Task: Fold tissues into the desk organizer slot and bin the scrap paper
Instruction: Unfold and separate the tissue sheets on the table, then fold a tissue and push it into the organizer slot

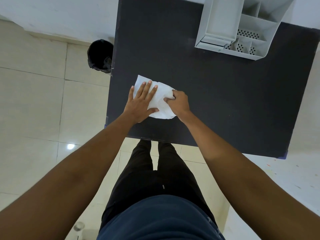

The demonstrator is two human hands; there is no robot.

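Note:
A white tissue (161, 108) lies on the black table (216, 101), near its left front part. My left hand (141, 101) presses flat on the tissue's left half, fingers spread. My right hand (178, 103) pinches the tissue's right edge, which is bunched up between its fingers. A grey desk organizer (242, 28) with several compartments stands at the table's far right. A black bin (100, 56) stands on the floor beside the table's left edge. No scrap paper is visible.
The table's left edge runs just beside my left hand, with tiled floor (43, 101) beyond it. My legs stand at the table's front edge. A white surface (294, 179) lies to the right front.

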